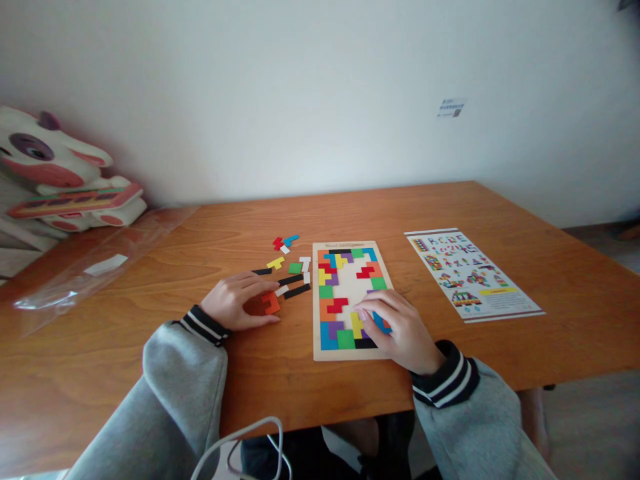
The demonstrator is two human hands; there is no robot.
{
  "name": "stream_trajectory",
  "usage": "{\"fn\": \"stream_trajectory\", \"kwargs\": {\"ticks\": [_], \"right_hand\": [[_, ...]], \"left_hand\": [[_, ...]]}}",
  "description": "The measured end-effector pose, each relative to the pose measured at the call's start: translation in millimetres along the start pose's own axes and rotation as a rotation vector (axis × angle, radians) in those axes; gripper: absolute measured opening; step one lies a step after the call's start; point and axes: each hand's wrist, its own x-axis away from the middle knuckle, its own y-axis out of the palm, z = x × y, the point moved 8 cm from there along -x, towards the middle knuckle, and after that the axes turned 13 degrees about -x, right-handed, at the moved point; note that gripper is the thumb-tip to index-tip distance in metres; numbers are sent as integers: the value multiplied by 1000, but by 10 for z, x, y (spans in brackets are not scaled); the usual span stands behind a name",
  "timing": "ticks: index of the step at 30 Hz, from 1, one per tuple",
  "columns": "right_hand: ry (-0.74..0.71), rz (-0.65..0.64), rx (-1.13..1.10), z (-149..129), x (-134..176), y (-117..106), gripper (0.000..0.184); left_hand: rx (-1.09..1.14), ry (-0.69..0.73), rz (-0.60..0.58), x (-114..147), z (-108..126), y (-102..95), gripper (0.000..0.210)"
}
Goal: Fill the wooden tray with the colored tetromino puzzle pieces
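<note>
A wooden puzzle board [316, 320] lies in front of me, its frame partly filled with coloured block pieces around a bare middle. Over its lower right side is my right hand [400, 327], thumb and fingertips drawn together at the bare area. Whatever they may pinch is hidden. Left of the board, my left hand [240, 300] rests on the table, thumb and fingers apart around an orange piece [271, 303]. Beyond those fingers lie black bars [297, 291], a green square [295, 268], a yellow piece [275, 263] and several white pieces [307, 278].
A printed pattern sheet [473, 277] lies on the table [270, 387] to the right. Clear plastic packaging [110, 267] and a cow-shaped toy with a keyboard [75, 180] are at the left. Red [277, 243] and blue [291, 240] pieces lie farther back. A white cable [240, 430] hangs at the front edge.
</note>
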Motion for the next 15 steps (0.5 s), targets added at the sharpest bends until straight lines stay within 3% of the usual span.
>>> {"fn": "stream_trajectory", "kwargs": {"ticks": [4, 8, 15], "right_hand": [[-2, 10, -2, 3, 0, -7, 11], [8, 11, -8, 26, 17, -7, 11], [53, 139, 11, 62, 28, -104, 13]], "left_hand": [[-20, -64, 14, 31, -59, 44, 39], [-39, -258, 53, -20, -192, 117, 36], [38, -426, -41, -97, -427, 382, 47]]}}
